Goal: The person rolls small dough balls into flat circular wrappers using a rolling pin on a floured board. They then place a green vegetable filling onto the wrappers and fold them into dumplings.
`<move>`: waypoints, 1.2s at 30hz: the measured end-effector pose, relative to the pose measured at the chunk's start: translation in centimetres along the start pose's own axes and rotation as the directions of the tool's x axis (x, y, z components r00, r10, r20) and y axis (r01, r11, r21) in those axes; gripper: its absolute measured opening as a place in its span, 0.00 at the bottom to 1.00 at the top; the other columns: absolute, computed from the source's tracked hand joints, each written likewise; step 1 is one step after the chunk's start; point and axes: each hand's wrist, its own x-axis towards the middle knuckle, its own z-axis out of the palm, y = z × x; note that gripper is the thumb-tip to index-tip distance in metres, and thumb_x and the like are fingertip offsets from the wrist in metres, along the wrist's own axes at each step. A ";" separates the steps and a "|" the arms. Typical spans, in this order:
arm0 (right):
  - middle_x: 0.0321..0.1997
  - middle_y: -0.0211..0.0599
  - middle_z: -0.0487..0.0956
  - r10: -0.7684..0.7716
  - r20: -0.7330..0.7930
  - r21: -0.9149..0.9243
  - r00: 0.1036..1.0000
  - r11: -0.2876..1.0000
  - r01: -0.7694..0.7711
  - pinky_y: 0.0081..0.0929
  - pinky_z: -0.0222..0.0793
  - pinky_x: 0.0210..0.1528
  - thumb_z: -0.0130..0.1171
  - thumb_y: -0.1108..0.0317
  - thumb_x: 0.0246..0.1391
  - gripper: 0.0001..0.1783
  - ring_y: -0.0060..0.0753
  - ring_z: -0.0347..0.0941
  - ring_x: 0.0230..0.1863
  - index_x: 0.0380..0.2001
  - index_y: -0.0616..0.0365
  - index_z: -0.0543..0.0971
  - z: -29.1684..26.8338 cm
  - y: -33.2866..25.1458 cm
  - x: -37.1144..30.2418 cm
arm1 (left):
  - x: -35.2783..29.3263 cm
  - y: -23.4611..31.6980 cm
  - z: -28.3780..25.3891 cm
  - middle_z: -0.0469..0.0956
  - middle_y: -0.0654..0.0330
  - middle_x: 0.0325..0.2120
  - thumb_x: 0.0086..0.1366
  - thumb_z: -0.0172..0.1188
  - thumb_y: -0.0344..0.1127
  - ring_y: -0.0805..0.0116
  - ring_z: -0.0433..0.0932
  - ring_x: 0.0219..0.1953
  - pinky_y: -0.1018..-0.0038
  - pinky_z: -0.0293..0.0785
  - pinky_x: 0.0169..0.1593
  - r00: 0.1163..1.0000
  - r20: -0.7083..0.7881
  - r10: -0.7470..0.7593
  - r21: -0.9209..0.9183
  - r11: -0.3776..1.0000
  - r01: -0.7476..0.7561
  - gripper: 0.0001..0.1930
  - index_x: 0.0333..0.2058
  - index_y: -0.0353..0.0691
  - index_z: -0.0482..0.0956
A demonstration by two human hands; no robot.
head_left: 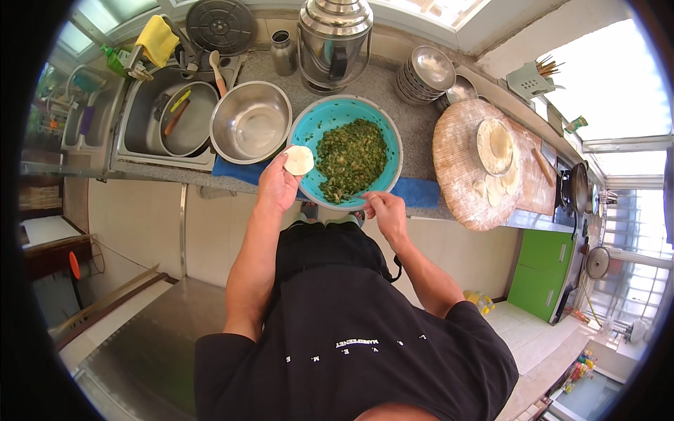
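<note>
My left hand (277, 186) holds a round white dough wrapper (300, 161) over the left rim of a turquoise basin (394, 126). Chopped green filling (353, 158) is heaped in the basin. At the basin's near right rim, my right hand (386, 212) is closed around a thin utensil (354, 197), whose tip reaches the near edge of the filling. Most of that utensil is hidden, so its kind cannot be made out. Flat and unfilled, the wrapper rests on my left fingers.
A steel bowl (250, 112) stands left of the basin, beside a sink (135, 137) with a pan inside. To the right lies a floured round woven tray (456, 165) bearing a bowl (496, 146) and several wrappers (495, 191). Behind are a large metal-lidded container (335, 52) and stacked bowls (430, 69).
</note>
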 end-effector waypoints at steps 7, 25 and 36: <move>0.33 0.37 0.85 0.210 0.006 0.585 0.978 0.792 -0.174 0.22 0.77 0.32 0.57 0.67 0.74 0.15 0.24 0.79 0.28 0.50 0.71 0.83 -1.7 0.7 2.1 | 0.8 -0.1 -0.2 0.81 0.47 0.57 0.82 0.46 0.37 0.55 0.82 0.59 0.56 0.79 0.66 0.999 0.010 -0.050 0.044 0.998 0.049 0.20 0.62 0.29 0.73; 0.41 0.38 0.85 -0.445 -0.044 0.418 0.894 0.805 0.421 0.25 0.78 0.46 0.60 0.76 0.71 0.12 0.29 0.80 0.39 0.53 0.66 0.85 -3.8 -3.8 2.2 | -0.6 -0.8 8.5 0.81 0.50 0.58 0.85 0.39 0.42 0.56 0.81 0.61 0.58 0.78 0.67 0.871 0.318 -0.376 0.170 0.926 0.338 0.22 0.61 0.31 0.73; 0.36 0.39 0.86 -0.861 0.107 -0.326 0.498 0.442 0.835 0.30 0.78 0.41 0.68 0.83 0.53 0.21 0.38 0.82 0.36 0.50 0.57 0.90 -5.7 -5.2 1.1 | -0.8 1.7 9.9 0.84 0.50 0.55 0.83 0.42 0.41 0.58 0.85 0.56 0.61 0.82 0.63 0.774 0.424 -0.471 0.213 0.882 0.420 0.22 0.59 0.29 0.75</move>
